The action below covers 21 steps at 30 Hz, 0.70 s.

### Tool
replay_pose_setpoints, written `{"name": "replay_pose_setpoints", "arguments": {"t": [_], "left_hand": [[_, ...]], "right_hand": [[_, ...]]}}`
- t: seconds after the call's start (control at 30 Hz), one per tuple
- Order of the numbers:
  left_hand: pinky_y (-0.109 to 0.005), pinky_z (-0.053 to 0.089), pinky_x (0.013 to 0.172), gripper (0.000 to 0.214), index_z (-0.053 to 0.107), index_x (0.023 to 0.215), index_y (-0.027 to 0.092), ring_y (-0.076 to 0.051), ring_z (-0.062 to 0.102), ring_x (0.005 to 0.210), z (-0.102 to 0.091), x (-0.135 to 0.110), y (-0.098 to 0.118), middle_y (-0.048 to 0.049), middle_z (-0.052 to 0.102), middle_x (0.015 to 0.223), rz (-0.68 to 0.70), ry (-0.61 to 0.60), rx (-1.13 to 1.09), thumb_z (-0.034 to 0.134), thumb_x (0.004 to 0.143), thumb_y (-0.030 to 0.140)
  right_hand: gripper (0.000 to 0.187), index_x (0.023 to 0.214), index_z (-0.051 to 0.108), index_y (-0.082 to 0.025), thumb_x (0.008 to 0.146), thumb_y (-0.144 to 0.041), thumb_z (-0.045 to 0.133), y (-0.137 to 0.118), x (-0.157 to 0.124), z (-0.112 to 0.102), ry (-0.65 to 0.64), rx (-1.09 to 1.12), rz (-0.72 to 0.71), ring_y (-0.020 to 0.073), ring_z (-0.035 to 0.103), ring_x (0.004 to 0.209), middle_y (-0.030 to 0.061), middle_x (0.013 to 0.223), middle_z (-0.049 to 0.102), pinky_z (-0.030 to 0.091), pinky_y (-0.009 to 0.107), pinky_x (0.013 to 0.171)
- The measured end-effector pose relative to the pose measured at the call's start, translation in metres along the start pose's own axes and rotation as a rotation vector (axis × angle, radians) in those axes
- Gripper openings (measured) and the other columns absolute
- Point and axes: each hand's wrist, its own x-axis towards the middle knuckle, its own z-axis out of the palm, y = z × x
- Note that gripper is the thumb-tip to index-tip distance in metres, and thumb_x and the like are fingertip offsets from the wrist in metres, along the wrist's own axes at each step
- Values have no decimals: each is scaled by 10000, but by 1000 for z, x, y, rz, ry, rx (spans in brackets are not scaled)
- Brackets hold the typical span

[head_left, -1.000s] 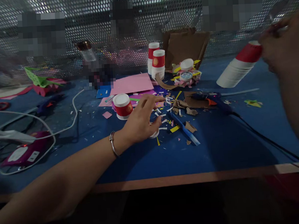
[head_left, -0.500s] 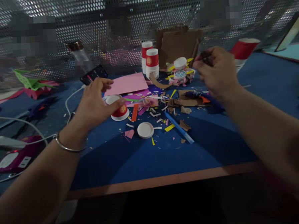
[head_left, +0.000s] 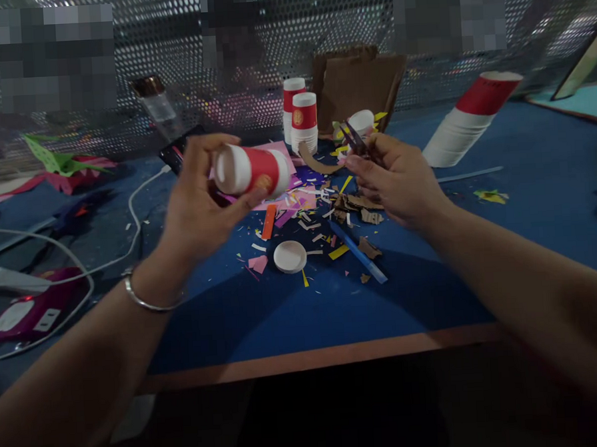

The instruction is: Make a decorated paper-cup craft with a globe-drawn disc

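My left hand point(head_left: 194, 202) is closed round a small red-and-white paper cup point(head_left: 250, 171), holding it on its side above the blue table point(head_left: 432, 290), its white base turned toward me. My right hand point(head_left: 399, 178) is closed on a pair of small dark scissors point(head_left: 357, 140), blades pointing up and left, a short way right of the cup. Below the hands lie a white round lid point(head_left: 290, 256), a blue pen point(head_left: 359, 254), and many paper and cardboard scraps point(head_left: 323, 215).
Two stacks of red-and-white cups point(head_left: 300, 120) stand at the back beside a brown cardboard piece point(head_left: 356, 87). A long cup stack point(head_left: 466, 124) lies at the right. A white cable point(head_left: 124, 249) and purple device point(head_left: 23, 314) sit left. Metal mesh closes the back.
My left hand has picked the cup off the table and tipped it sideways. My right hand has come in from the right toward the cup, with the scissors.
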Motion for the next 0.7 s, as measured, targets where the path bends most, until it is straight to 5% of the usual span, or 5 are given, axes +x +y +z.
{"name": "replay_pose_setpoints", "arguments": {"t": [0.1,0.23,0.53,0.7], "left_hand": [[-362,639,787,671,605,1324,254,-202,704,967,33,-17,13,-73,668,1300,-53,-141,-201,956,803,494],[-373,642,886,574,598,1300,269,-196,725,1002,59,-30,29,-63,670,1343,-171,-211,-456,917,829,349],[-473,673,973,545,664,1317,213,-270,772,1099,60,-30,36,-114,778,1263,-630,-260,-777,855,901,509],[-446,690,983,553,685,1357,257,-262,766,1174,62,-33,11,-99,759,1359,-507,-150,-668,892,868,410]], "right_hand": [[383,914,565,-248,918,-511,843,-5,-9,12,-33,185,45,70,253,510,-86,679,381,181,250,441],[468,844,560,-242,851,-553,909,-13,-17,21,-98,266,72,62,294,492,-86,634,397,255,230,435],[404,863,622,-231,907,-561,851,-14,-20,15,-109,53,-41,105,418,580,-28,714,530,318,270,486],[374,890,637,-238,945,-563,814,-18,-25,14,30,-184,-186,147,472,672,4,768,558,356,304,582]]}}
